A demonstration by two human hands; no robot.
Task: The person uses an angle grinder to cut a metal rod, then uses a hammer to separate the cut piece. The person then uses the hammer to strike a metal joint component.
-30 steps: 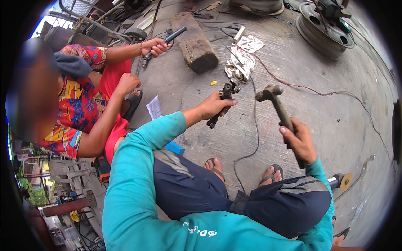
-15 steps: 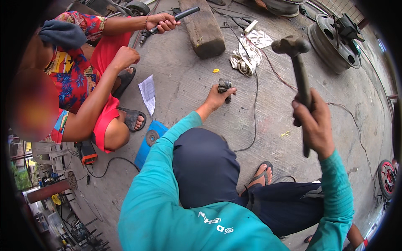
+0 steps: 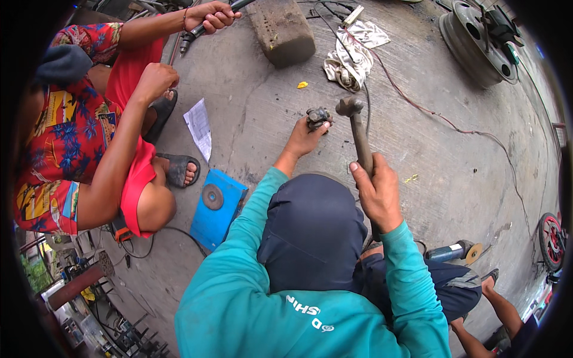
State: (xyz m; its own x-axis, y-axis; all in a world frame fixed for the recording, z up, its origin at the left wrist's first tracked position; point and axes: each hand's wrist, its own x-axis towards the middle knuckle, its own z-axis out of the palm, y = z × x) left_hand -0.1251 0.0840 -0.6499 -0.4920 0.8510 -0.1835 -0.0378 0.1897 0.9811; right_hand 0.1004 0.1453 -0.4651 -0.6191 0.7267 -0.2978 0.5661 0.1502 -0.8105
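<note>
My left hand [image 3: 303, 138] is closed round a small dark, greasy metal part [image 3: 319, 117], held close to the concrete floor; its exact kind I cannot make out. My right hand [image 3: 381, 192] grips the handle of a hammer [image 3: 362, 137], whose metal head is just right of the part and apart from it in the picture. Between my arms, a dark navy trousered knee [image 3: 313, 232] rises and hides some of the floor.
At left a co-worker in red shorts [image 3: 140, 185] holds a dark tool with a chuck-like tip [image 3: 190, 37]. Around lie a blue case [image 3: 230, 188] with a disc, paper [image 3: 199, 128], a wooden block [image 3: 280, 33], a rag [image 3: 352, 62], a wheel rim [image 3: 471, 51], cables and an angle grinder [image 3: 444, 253].
My right hand has brought the hammer left, closer to the metal part. My left hand still holds that part. The view has shifted, and the angle grinder and another person's legs now show.
</note>
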